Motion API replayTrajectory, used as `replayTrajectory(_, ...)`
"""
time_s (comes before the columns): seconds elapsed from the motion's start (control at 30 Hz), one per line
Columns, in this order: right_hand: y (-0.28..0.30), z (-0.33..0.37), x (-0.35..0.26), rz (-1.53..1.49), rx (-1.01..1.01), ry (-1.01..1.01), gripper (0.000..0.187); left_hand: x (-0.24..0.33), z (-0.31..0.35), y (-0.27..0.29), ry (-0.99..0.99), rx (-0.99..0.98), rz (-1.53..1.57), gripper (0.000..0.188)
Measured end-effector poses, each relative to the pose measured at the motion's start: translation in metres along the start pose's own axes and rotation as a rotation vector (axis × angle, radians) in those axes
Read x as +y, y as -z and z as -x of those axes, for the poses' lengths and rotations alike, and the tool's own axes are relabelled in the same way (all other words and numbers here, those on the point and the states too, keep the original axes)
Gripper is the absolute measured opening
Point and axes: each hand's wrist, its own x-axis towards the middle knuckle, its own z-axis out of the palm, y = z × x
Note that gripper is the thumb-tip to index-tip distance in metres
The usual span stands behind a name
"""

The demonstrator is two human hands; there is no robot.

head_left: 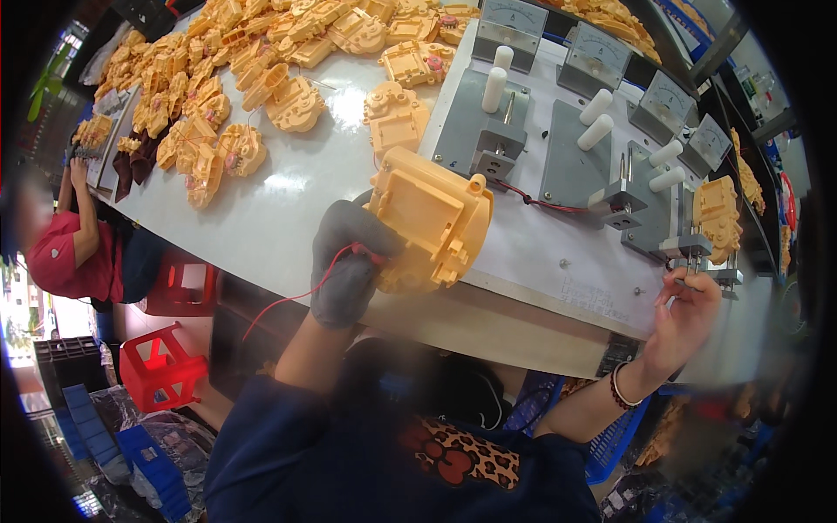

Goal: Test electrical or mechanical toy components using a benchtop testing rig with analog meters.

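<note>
My left hand (353,257), in a dark grey glove, is closed on a yellow plastic housing (427,213) held up over the table's front edge. The housing has a rectangular recess, and a red wire (301,295) hangs from beside the glove. At the right, my bare right hand (687,318) has its fingertips together at the metal pins of a clamp fixture (689,247). What lies between those fingertips is too small to make out. Another yellow housing (717,218) stands just behind that fixture.
Grey test fixtures with white posts (595,132) and several analog meters (595,57) line the white board. Many yellow housings (288,35) are heaped at the back left. A co-worker in a red shirt (83,257) is at the far left, near red stools (161,366).
</note>
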Motion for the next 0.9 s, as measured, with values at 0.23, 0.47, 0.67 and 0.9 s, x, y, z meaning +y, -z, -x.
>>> replayTrajectory(0.23,0.0012,0.0004,0.0011,-0.004,-0.007,0.003,0.048,-0.0001,0.0014,0.0001,-0.048,-0.012,0.001,0.028)
replayTrajectory(0.47,0.0018,0.0004,0.0016,-0.011,-0.008,0.002,0.047,-0.0015,0.0016,0.0012,-0.047,-0.018,0.034,0.028)
replayTrajectory(0.67,0.0019,0.0007,0.0009,-0.008,-0.012,-0.004,0.047,-0.0029,0.0037,0.0000,-0.071,-0.002,-0.114,0.027)
replayTrajectory(0.9,0.0022,0.0010,0.0014,0.012,-0.007,0.004,0.048,-0.0035,0.0021,-0.0062,-0.141,-0.075,-0.215,0.027)
